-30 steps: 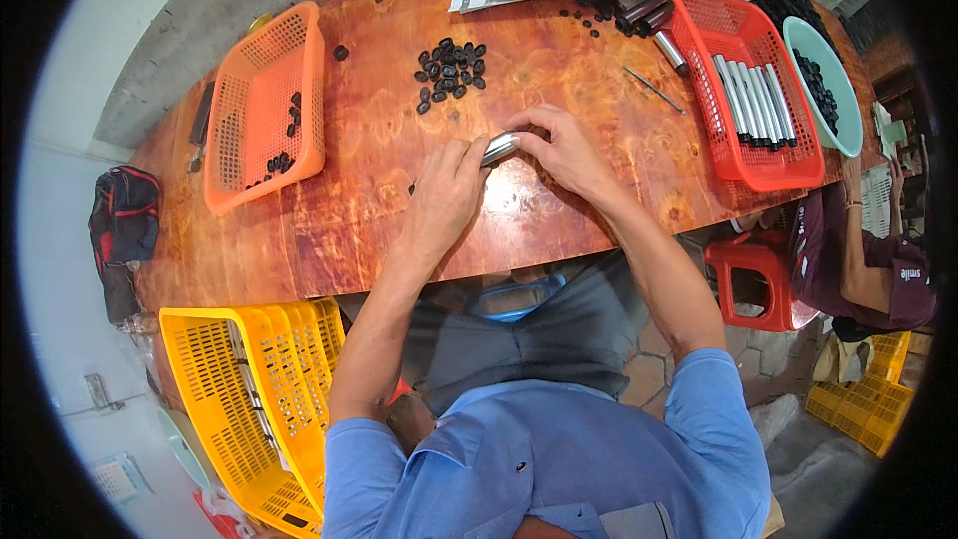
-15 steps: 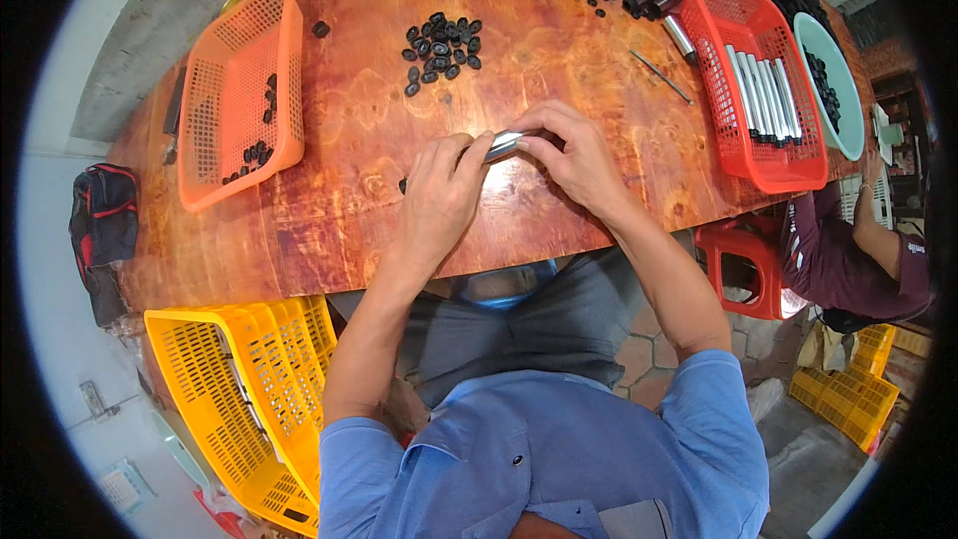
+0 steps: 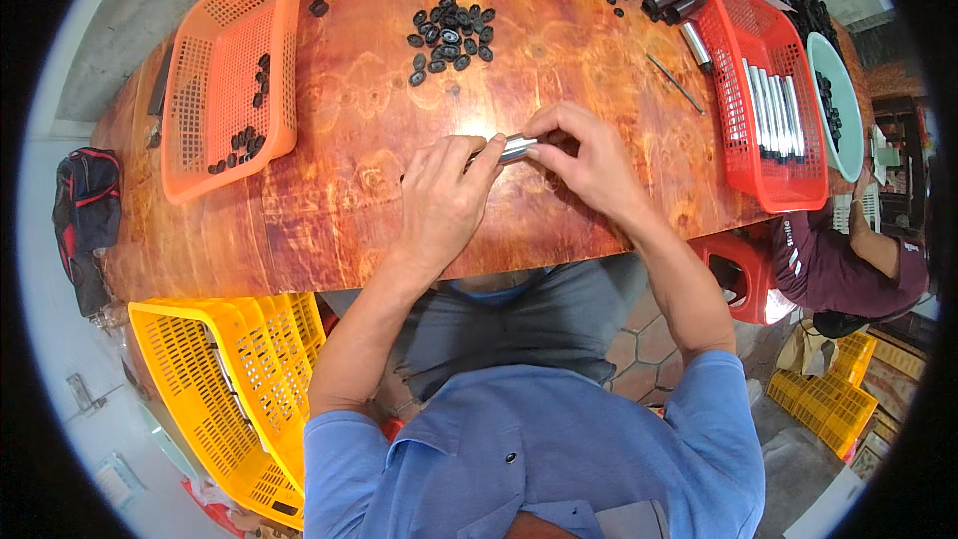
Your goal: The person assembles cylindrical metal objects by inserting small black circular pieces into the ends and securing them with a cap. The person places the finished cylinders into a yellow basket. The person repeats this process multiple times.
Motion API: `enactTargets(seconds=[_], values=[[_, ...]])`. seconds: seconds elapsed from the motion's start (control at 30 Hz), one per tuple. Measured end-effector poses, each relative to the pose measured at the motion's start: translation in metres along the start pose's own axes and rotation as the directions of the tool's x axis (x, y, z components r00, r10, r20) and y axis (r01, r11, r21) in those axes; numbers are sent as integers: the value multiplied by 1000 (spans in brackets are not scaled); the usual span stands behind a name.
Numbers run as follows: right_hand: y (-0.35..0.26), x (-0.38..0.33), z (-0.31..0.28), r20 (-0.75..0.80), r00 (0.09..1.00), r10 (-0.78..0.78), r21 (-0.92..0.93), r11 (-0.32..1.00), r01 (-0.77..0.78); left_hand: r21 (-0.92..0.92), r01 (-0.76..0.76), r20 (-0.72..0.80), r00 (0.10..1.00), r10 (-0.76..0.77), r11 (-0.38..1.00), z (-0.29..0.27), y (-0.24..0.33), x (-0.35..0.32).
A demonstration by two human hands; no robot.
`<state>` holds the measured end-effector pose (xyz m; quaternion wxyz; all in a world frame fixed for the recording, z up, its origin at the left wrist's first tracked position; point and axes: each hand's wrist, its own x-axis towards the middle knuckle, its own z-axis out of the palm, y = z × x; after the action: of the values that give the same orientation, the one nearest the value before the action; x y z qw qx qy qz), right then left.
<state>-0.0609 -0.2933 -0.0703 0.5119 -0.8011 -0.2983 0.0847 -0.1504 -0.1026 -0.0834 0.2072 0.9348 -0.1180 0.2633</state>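
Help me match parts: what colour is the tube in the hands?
Silver where visible; the tube shows best in the head view.

Light: bright over the table (image 3: 349, 140), apparently from above. Glare: one white patch on the glossy wood, near the tube (image 3: 517, 150); metal also glinting. Shadow: trousers (image 3: 509, 334) dim below the table edge; far right background dark. Focus: black caps (image 3: 451, 35) fairly crisp; small detail at far right indistinct. Distortion: fisheye, table edge bowed, black rounded border at both sides.
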Motion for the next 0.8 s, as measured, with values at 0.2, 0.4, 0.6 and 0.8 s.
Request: enactTargets(seconds=[0.2,0.4,0.6,0.8], values=[[-1,50,21,-192,975,-113,-358,933,37,-13,17,53,998,-17,1000,-4,-2,6],[7,53,42,-198,975,-99,-504,864,-15,-28,4,90,996,-2,1000,-6,-8,8],[7,55,40,-177,980,-86,-535,845,-22,-107,79,108,992,-67,991,-6,-11,7],[11,52,41,-165,976,-143,-534,845,34,-111,38,127,992,-24,993,-9,-10,9]])
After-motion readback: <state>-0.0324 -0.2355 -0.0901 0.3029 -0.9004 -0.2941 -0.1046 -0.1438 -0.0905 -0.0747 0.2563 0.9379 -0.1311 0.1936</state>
